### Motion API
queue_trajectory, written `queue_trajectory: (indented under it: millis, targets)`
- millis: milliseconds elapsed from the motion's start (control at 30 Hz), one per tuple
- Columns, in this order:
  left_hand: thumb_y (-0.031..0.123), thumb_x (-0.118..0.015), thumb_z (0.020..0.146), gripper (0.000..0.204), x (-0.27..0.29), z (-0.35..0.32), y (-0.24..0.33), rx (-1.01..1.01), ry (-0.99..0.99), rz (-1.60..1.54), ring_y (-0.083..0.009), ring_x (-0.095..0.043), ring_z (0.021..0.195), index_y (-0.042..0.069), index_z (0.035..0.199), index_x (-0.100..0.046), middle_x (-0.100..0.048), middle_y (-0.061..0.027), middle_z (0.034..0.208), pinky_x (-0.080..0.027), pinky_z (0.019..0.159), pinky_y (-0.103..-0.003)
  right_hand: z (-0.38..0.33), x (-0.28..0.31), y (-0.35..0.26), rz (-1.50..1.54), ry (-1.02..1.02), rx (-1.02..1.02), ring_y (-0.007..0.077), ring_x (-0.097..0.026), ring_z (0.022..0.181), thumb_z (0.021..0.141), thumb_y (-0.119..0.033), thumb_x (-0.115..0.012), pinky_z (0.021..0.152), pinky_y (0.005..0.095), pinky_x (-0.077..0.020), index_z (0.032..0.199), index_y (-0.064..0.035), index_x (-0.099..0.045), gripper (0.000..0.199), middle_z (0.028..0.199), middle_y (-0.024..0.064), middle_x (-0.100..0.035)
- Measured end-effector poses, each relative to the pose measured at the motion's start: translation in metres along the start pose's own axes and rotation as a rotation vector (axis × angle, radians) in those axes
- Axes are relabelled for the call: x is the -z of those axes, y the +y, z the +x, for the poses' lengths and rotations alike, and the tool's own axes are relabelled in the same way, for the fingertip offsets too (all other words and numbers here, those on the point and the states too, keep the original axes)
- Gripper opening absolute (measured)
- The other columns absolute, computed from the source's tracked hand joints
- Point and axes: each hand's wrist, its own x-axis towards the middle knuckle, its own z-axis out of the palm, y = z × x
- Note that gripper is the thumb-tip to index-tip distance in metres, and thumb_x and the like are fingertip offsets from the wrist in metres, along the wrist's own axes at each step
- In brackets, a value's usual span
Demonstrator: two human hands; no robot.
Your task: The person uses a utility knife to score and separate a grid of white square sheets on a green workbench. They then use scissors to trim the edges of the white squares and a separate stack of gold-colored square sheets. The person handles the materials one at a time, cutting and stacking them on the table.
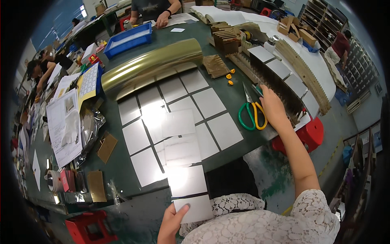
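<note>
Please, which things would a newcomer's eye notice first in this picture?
Probably the shiny gold roll first, at the far end of the pale panels. These panels come next, mostly laid in rows on the green table, the nearest one held in the left hand. The scissors, with green and yellow handles, also stand out beside the right hand.

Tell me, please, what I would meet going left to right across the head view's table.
White printed papers, two brown rectangular cards, grid of pale rectangular panels, green-and-yellow-handled metal scissors, right hand.
</note>
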Motion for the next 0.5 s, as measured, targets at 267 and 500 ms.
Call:
queue_trajectory:
  millis: [267,500]
  targets:
    - [0.009,-0.062,0.091,0.023,-0.005,0.014,0.006,-0.085,0.052,0.007,-0.0119,-0.061,0.090,-0.002,0.110,-0.063,-0.067,-0.0088,0.101,-0.049,0.078,-0.025,-0.035,0.011,-0.034,0.069,-0.089,0.061,0.0381,-0.058,0.096,0.084,-0.018,-0.065,0.081,0.0431,-0.0493,0.115,-0.0023,-0.050,0.038,0.100,0.0186,-0.054]
    - [0.010,-0.063,0.091,0.025,-0.004,0.012,0.004,-0.108,0.082,0.023,-0.0101,-0.061,0.091,-0.003,0.112,-0.061,-0.067,-0.0067,0.103,-0.048,0.079,-0.024,-0.024,0.002,-0.033,0.537,-0.299,-0.186,0.0256,-0.063,0.067,0.084,-0.014,-0.063,0.056,0.0340,-0.0515,0.126,-0.0022,-0.045,0.047,0.086,0.0139,-0.057]
